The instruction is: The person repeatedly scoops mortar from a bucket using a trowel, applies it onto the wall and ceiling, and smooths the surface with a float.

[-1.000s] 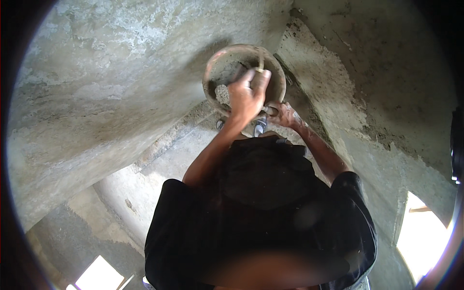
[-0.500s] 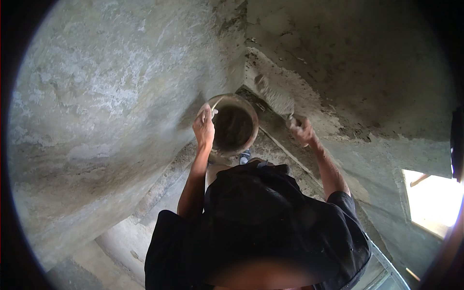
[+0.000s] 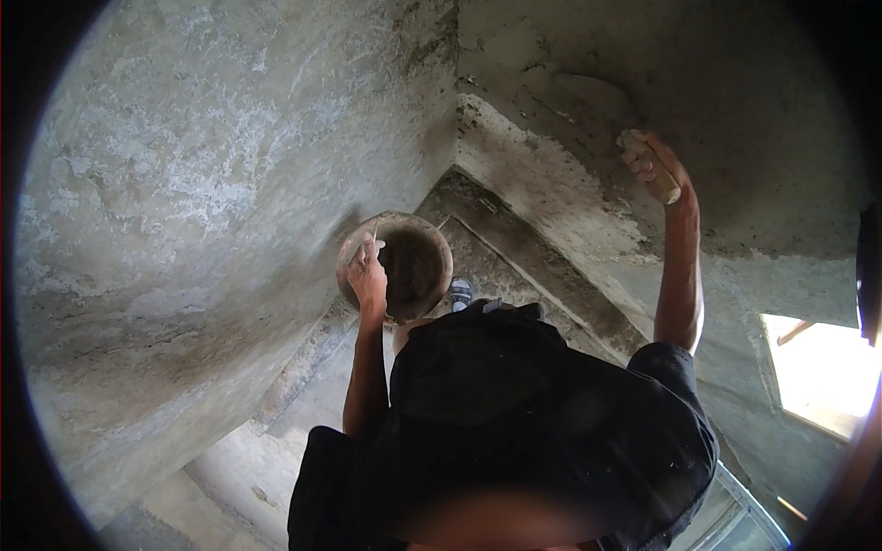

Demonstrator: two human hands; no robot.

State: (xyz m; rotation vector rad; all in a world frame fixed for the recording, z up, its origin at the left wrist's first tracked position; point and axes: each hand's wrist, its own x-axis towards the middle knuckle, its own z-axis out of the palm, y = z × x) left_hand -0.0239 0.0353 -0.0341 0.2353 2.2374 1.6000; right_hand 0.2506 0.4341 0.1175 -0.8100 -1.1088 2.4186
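Fingers [image 3: 366, 259] of left hand [image 3: 369, 278] clamped on rim of round, mortar-caked metal pan [image 3: 397, 268], held at chest height. Right hand [image 3: 654, 163] wrapped round wooden-handled trowel [image 3: 602, 103], blade flat against rough grey plaster wall [image 3: 735, 110].

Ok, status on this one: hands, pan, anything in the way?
Left hand grips rim of round mortar pan. Right hand raised, holding trowel flat on plastered wall. Nothing blocking.

I see rough grey plastered walls [image 3: 184, 202] meeting at a corner, patchy and stained. Bare concrete stair steps [image 3: 514, 266] run below. Bright daylight comes through a window opening [image 3: 818, 367] at right.
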